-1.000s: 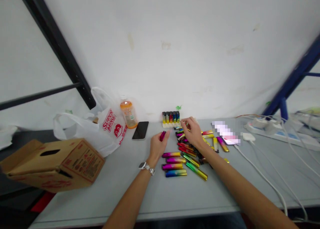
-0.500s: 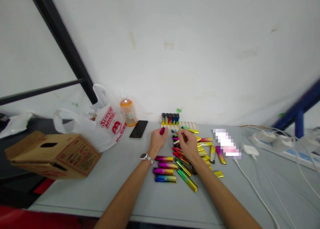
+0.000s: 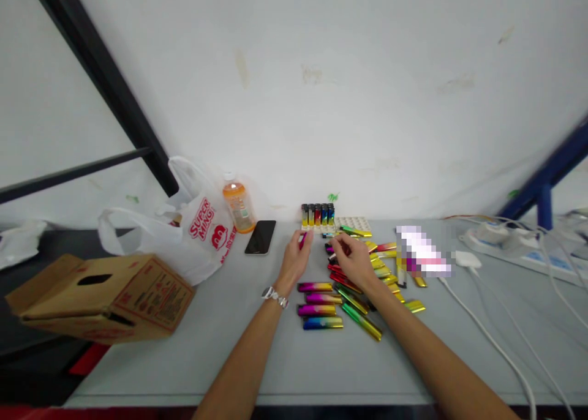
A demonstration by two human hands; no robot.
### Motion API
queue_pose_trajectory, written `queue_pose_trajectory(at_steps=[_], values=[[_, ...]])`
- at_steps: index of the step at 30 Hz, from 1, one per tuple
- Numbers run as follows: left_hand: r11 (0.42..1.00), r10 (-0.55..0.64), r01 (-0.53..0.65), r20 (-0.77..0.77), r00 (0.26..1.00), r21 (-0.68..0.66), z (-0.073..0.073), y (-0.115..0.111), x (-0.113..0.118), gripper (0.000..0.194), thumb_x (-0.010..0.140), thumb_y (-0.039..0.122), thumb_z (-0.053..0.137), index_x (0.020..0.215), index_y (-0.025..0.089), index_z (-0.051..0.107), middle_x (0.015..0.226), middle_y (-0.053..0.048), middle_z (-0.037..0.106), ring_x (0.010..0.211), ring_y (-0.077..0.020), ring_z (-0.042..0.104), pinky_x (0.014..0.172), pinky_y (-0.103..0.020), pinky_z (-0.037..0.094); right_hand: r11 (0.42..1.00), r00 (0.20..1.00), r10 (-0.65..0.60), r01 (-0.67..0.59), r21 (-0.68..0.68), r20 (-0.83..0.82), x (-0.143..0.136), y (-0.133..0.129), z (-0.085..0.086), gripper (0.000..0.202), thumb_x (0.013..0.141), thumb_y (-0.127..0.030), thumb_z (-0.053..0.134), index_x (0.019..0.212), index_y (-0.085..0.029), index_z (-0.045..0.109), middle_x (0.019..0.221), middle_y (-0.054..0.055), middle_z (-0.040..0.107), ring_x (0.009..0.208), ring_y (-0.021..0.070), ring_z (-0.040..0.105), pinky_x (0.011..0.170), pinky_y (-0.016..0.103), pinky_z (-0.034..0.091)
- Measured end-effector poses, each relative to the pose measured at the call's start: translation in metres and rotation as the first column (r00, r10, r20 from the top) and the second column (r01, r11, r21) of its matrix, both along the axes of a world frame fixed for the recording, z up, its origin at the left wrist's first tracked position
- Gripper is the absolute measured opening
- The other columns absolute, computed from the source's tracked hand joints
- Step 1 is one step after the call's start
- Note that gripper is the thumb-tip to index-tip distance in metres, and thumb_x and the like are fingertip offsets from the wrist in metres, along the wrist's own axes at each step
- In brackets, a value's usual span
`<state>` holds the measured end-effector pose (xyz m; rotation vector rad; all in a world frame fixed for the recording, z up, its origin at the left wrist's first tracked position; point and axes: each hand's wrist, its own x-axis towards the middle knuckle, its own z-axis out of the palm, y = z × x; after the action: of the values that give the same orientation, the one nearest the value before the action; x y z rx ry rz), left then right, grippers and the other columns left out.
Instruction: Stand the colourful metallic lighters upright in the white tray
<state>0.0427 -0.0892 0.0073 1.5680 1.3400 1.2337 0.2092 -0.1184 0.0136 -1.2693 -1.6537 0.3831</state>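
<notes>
Pinching a small magenta lighter (image 3: 302, 240) between thumb and fingertips, the left hand (image 3: 295, 259) hovers just short of the white tray (image 3: 353, 224) at the back of the table (image 3: 184, 352), where a short row of upright lighters (image 3: 317, 214) already stands. The held lighter points up and slightly away from the palm, its long axis close to upright, and the tray row lies just beyond and a little to the right of it. This hand is the nearer of the two to that row.

To its right, close but apart from it, the right hand (image 3: 351, 259) has its fingers drawn together over the top of the loose heap of lighters (image 3: 367, 267); whether it actually grips one I cannot tell (the fingertips hide what is under them). The heap spreads under that hand and out to its right, the pieces lying flat at mixed angles.

Nearer the body than the left hand, four lighters laid in a stack-like row (image 3: 319, 304) lie flat, long axes running left to right, beside the left wrist with its watch (image 3: 274, 297).

Further left of the left hand sit a black phone (image 3: 260, 237), an orange bottle (image 3: 237, 207), a white plastic bag (image 3: 197, 230) and a cardboard box (image 3: 103, 297). Well off to the right, white cables (image 3: 496, 340) trail from a power strip (image 3: 519, 245).
</notes>
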Motion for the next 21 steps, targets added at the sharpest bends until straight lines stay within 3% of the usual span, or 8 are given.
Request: queue_pose_trajectory(at_steps=[2,4,7,9,12,17,21], values=[[0.991,-0.124,0.129,0.101,0.987,-0.045,-0.002,0.000,-0.002,0.044,0.092,0.057,0.043,0.114,0.020,0.054,0.058,0.008,0.045,0.044,-0.0069,0.036,0.047,-0.019,0.029,1.000,1.000,0.019,-0.019,0.003,-0.005,0.003,-0.003,0.000,0.027,0.093,-0.039,0.049,0.078,-0.021,0.063,0.061,-0.001,0.057,0.057,0.0154,0.050,0.056,0.028,0.036],[0.974,-0.213,0.222,0.137,0.967,-0.051,-0.003,0.001,-0.005,0.044,0.091,0.055,0.047,0.118,0.020,0.050,0.066,0.006,0.056,0.045,-0.0064,0.043,0.047,-0.018,0.034,0.999,0.999,0.035,-0.035,0.000,-0.005,0.006,-0.006,0.001,0.027,0.093,-0.038,0.049,0.078,-0.021,0.063,0.060,-0.001,0.056,0.056,0.0150,0.049,0.056,0.027,0.035],[0.958,-0.285,0.288,0.131,0.950,-0.001,-0.002,0.004,-0.008,0.037,0.090,0.047,0.055,0.113,0.019,0.050,0.089,-0.007,0.072,0.070,-0.0118,0.065,0.065,-0.023,0.049,0.998,0.998,0.063,-0.063,-0.003,0.004,0.008,-0.011,0.004,0.027,0.093,-0.039,0.050,0.076,-0.021,0.062,0.059,-0.001,0.056,0.055,0.0148,0.050,0.055,0.027,0.035],[0.960,-0.278,0.273,0.110,0.954,0.056,0.002,0.008,-0.011,0.029,0.090,0.039,0.058,0.108,0.019,0.050,0.103,-0.012,0.074,0.091,-0.0158,0.069,0.082,-0.029,0.052,0.997,0.997,0.082,-0.082,-0.001,0.013,0.009,-0.012,0.006,0.029,0.093,-0.040,0.049,0.076,-0.021,0.062,0.059,-0.001,0.056,0.055,0.0147,0.050,0.055,0.027,0.035],[0.963,-0.226,0.216,0.048,0.973,0.162,0.013,0.019,-0.017,0.021,0.086,0.029,0.062,0.100,0.018,0.052,0.110,-0.012,0.072,0.104,-0.0179,0.067,0.093,-0.034,0.051,0.996,0.996,0.089,-0.089,0.006,0.019,0.009,-0.013,0.007,0.030,0.093,-0.041,0.048,0.076,-0.021,0.062,0.060,-0.001,0.056,0.055,0.0147,0.050,0.055,0.027,0.036],[0.936,-0.183,0.206,-0.105,0.977,0.285,0.033,0.042,-0.024,0.016,0.080,0.024,0.064,0.095,0.017,0.060,0.108,-0.008,0.068,0.106,-0.0179,0.064,0.094,-0.034,0.053,0.998,0.997,0.066,-0.066,0.003,0.030,0.012,-0.010,0.005,0.029,0.093,-0.040,0.049,0.075,-0.021,0.062,0.059,-0.001,0.057,0.055,0.0148,0.050,0.055,0.026,0.035],[0.944,-0.190,0.220,-0.140,0.972,0.248,0.032,0.057,-0.025,0.016,0.078,0.023,0.063,0.093,0.017,0.060,0.098,-0.004,0.066,0.097,-0.0166,0.065,0.087,-0.032,0.055,0.998,0.998,0.058,-0.058,-0.005,0.031,0.015,-0.006,-0.001,0.028,0.092,-0.039,0.049,0.075,-0.021,0.062,0.060,-0.002,0.057,0.056,0.0147,0.051,0.056,0.026,0.036]])
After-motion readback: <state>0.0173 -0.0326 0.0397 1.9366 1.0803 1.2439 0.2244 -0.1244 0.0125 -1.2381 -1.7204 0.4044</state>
